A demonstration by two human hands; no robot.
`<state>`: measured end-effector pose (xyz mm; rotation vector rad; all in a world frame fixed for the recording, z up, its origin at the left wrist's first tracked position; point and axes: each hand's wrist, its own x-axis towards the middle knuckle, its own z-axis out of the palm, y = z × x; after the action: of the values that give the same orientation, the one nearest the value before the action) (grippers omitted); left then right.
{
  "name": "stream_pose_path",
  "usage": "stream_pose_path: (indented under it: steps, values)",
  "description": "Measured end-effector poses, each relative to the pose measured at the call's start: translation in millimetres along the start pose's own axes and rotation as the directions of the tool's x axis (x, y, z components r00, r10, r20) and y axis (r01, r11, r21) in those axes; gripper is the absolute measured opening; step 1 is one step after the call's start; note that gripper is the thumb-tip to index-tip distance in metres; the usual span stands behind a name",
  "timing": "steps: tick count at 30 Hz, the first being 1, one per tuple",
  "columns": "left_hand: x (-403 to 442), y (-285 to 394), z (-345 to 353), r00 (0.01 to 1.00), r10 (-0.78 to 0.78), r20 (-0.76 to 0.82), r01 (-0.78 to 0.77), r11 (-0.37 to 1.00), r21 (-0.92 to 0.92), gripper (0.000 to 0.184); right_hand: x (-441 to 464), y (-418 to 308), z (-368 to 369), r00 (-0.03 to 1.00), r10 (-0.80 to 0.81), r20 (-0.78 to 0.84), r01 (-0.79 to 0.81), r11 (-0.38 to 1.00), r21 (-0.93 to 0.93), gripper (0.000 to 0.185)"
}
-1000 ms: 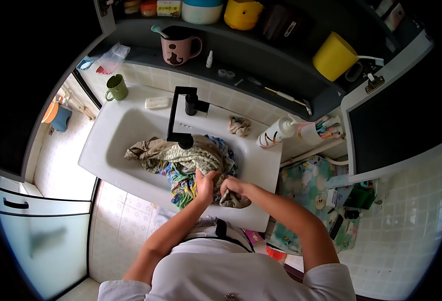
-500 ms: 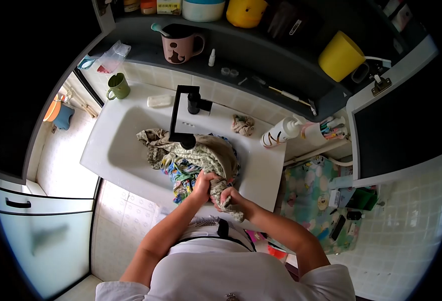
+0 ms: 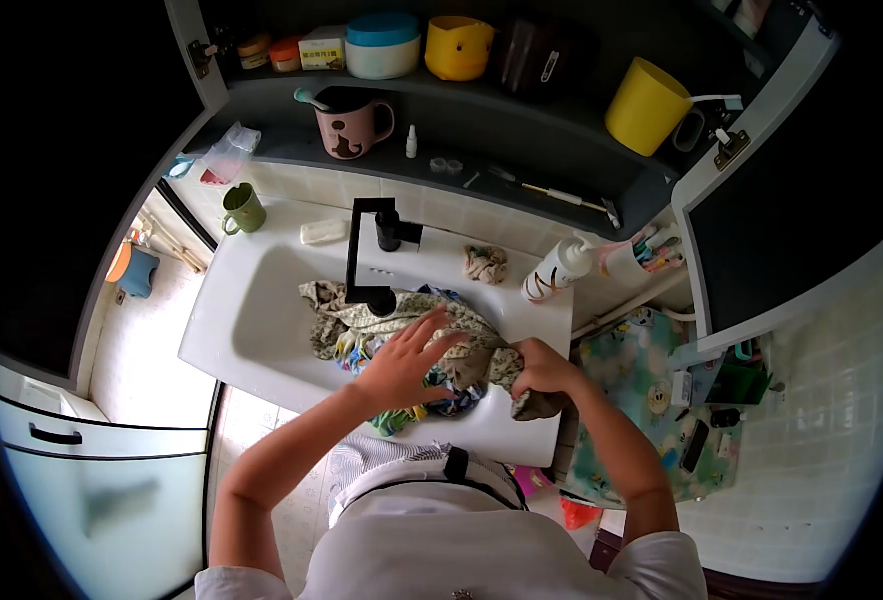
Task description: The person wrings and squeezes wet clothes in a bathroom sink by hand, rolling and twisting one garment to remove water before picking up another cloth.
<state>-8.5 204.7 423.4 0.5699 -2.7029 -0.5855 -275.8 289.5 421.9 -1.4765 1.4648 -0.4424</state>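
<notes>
In the white sink (image 3: 253, 335) lies a bunched beige-grey patterned cloth (image 3: 474, 362), with a bright multicoloured cloth (image 3: 353, 350) partly beneath it. My right hand (image 3: 544, 368) grips one end of the beige-grey cloth at the sink's right front side; a short piece hangs below the fist. Over the middle of the bundle, my left hand (image 3: 411, 362) is open with fingers spread and holds nothing. Whether its fingers touch the fabric I cannot tell. The black faucet (image 3: 369, 297) stands above the cloths, its spout end close over the bundle.
On the sink's back ledge are a green cup (image 3: 244, 208), a soap bar (image 3: 323, 232), a small crumpled cloth (image 3: 485, 264) and a white pump bottle (image 3: 558, 270). Above, a dark shelf (image 3: 291, 140) holds a pink mug (image 3: 353, 131) and a yellow cup (image 3: 648, 107). An open cabinet door (image 3: 791, 240) juts out right.
My left hand has let go of the beige-grey cloth and opened above the bundle. My right hand has moved right and slightly up, drawing the cloth's end along. The view has shifted a little.
</notes>
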Motion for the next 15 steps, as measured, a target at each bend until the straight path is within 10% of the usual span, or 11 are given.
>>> stream_pose_path:
  steps: [6,10,13,15]
  values:
    - [69.9,-22.3,31.8,0.972,0.231,-0.047,-0.235,0.939,-0.253,0.108,-12.4,-13.6,-20.9,0.998,0.015,-0.057,0.014,0.884,0.467,0.042]
    - [88.5,-23.7,62.9,0.999,-0.046,-0.023,0.038,0.966,-0.256,0.092,0.5,14.5,13.9,0.910,0.286,-0.300,0.242,0.221,0.945,0.021]
    - [87.4,-14.1,63.1,0.963,-0.225,0.149,0.250,0.951,-0.182,0.090,3.7,43.4,3.7,0.987,-0.147,-0.068,0.087,0.127,0.988,0.021]
    - [81.2,-17.3,55.1,0.966,-0.199,0.167,0.229,0.955,-0.188,0.084,-8.1,17.7,-2.5,1.000,-0.004,0.031,-0.030,0.126,0.992,0.029]
